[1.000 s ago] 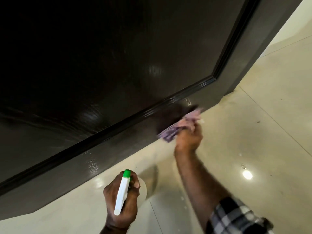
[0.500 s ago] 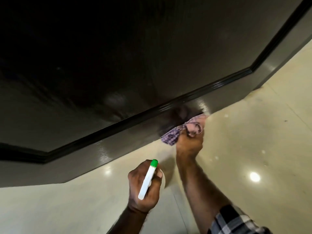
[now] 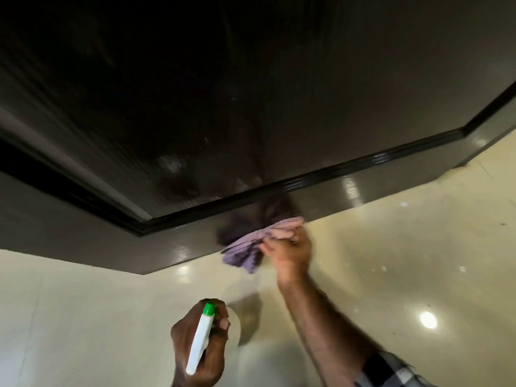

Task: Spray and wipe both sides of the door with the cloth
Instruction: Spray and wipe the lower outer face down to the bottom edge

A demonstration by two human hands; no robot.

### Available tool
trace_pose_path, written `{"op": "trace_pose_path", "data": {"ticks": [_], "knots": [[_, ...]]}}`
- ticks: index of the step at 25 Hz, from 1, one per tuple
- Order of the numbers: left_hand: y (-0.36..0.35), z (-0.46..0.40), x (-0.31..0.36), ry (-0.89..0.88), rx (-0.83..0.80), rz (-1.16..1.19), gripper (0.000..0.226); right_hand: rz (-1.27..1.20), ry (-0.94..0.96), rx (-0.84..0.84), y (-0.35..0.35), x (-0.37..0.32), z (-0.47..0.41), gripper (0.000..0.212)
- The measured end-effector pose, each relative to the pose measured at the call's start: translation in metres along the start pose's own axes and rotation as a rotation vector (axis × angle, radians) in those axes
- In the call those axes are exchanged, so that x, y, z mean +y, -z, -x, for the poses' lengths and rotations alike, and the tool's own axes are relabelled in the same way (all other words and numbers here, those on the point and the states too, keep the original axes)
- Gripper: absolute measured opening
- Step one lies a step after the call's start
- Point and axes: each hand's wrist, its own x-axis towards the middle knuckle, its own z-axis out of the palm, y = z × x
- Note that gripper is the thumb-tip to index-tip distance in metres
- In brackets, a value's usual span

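A dark brown glossy door (image 3: 279,93) fills the upper part of the view, with a raised moulding above its bottom rail. My right hand (image 3: 290,254) grips a bunched purple checked cloth (image 3: 251,247) and holds it against the bottom rail, close to the floor. My left hand (image 3: 199,347) is lower, away from the door, and grips a white spray bottle (image 3: 199,342) with a green nozzle tip pointing up toward the door. Damp smears show on the panel above the cloth.
Glossy cream floor tiles (image 3: 391,261) run under the door and reflect a ceiling light (image 3: 428,319). The door's bottom edge slants across the view from lower left to upper right. A checked sleeve (image 3: 391,370) covers my right forearm.
The cloth and my right hand have slid left along the bottom rail, away from the door's right corner. My left hand with the bottle has shifted right.
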Motion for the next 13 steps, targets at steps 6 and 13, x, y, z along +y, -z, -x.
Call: {"op": "trace_pose_path", "data": {"ticks": [6, 13], "knots": [[-0.001, -0.001, 0.000, -0.060, -0.001, 0.089, 0.014, 0.099, 0.443, 0.598, 0.057, -0.079, -0.059, 0.029], [-0.001, -0.012, -0.001, -0.093, 0.011, 0.140, 0.012, -0.070, -0.229, -0.183, -0.053, 0.030, 0.044, 0.032]]}}
